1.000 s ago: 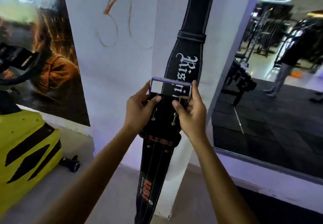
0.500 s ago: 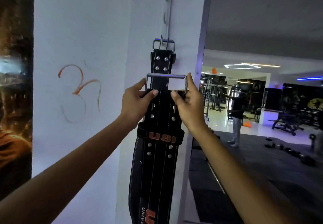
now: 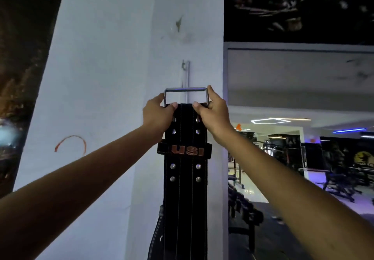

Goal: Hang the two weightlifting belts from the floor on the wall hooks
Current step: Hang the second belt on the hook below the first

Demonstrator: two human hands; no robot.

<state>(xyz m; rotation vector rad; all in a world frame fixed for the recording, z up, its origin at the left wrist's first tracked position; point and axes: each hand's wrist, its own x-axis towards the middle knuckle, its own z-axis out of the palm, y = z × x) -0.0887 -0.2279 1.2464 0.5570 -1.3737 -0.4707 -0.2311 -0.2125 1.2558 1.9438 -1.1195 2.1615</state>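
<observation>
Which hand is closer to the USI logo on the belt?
Left, narrowly. The left hand grips the belt's edge just above the USI logo; the right hand sits slightly higher, reaching up the buckle.

- White wall pillar (image 3: 113, 73) bears a thin vertical metal hook strip (image 3: 187, 77).
- Black belt (image 3: 185, 178) lies flat against the pillar, below the strip's upper hook.
</observation>
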